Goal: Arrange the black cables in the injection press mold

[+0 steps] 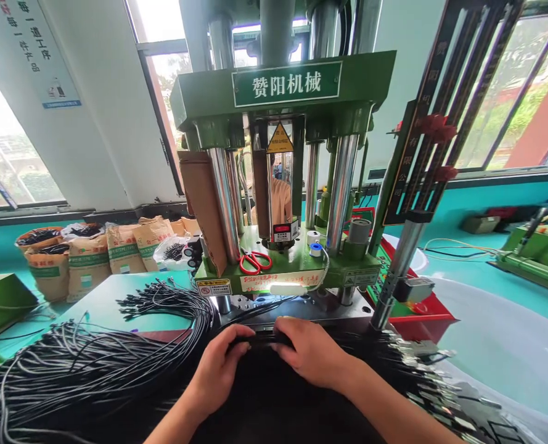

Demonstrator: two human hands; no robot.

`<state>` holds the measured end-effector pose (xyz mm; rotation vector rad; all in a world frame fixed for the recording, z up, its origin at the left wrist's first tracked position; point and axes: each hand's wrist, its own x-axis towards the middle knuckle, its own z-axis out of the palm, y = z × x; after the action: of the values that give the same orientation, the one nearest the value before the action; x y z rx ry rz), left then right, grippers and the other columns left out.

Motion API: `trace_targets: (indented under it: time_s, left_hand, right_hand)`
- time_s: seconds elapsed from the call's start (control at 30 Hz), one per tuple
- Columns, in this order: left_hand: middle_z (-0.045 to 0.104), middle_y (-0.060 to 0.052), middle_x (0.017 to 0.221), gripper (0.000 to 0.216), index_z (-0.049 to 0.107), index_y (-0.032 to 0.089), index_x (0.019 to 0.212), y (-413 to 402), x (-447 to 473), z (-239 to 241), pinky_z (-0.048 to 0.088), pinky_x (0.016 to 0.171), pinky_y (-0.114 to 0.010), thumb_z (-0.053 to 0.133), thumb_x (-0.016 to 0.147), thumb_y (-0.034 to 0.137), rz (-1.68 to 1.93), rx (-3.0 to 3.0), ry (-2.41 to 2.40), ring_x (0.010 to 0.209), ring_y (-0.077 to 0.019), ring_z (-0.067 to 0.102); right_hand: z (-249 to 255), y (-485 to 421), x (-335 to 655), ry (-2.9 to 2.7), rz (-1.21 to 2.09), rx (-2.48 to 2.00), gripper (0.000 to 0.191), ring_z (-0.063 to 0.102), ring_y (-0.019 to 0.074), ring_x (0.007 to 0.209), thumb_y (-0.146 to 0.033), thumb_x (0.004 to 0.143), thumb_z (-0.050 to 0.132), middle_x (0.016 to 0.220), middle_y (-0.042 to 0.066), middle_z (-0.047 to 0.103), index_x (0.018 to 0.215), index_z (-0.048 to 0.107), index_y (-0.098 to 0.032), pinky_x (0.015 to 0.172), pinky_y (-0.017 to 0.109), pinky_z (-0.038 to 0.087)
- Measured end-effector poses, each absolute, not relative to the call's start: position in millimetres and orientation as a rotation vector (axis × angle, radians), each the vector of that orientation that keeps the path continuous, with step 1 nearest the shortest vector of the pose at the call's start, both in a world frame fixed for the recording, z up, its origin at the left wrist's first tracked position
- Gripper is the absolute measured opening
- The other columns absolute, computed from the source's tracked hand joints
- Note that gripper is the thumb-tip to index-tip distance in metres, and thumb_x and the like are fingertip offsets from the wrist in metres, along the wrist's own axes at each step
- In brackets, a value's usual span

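Both palms down: left hand [218,368], right hand [308,351] gripping cable bundle [261,338].

The single head-worn camera looks forward and slightly down from close above the person's forearms, facing the green vertical press [283,92] head-on at near range, with the tabletop [102,296], windows [15,154] and bags [89,259] spreading wide to either side.

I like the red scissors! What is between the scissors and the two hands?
In the head view, below the red scissors come a yellow warning label and the grey metal plate, then the black cables both hands grip.
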<state>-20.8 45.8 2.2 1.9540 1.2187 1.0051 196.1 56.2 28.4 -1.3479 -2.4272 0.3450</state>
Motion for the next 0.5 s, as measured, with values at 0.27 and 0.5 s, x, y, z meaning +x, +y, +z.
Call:
trace_targets:
  time_s: [0.27,0.5]
  left_hand:
    - [0.058,0.001,0.077,0.022,0.063,0.021,0.099,45.6,-32.0,4.0,0.043,0.074,-0.026,0.059,0.085,0.037,1.069,1.630,1.149,0.073,-0.0135,0.051]
    - [0.057,0.001,0.075,0.020,0.063,0.019,0.097,45.9,-27.8,3.5,0.043,0.072,-0.026,0.059,0.085,0.035,1.054,1.604,1.076,0.072,-0.0127,0.050]
  right_hand:
    - [26.4,62.4,203.5,-2.450,0.109,-1.536,0.013,0.064,0.0220,0.084,-0.027,0.083,0.054,0.091,0.005,0.068,0.087,0.064,-0.020,0.066,0.029,0.042]
    - [46.3,49.6,244.6,-2.388,-0.163,-1.706,0.009,0.063,0.0280,0.091,-0.015,0.076,0.065,0.095,0.010,0.065,0.085,0.063,-0.016,0.074,0.035,0.044]
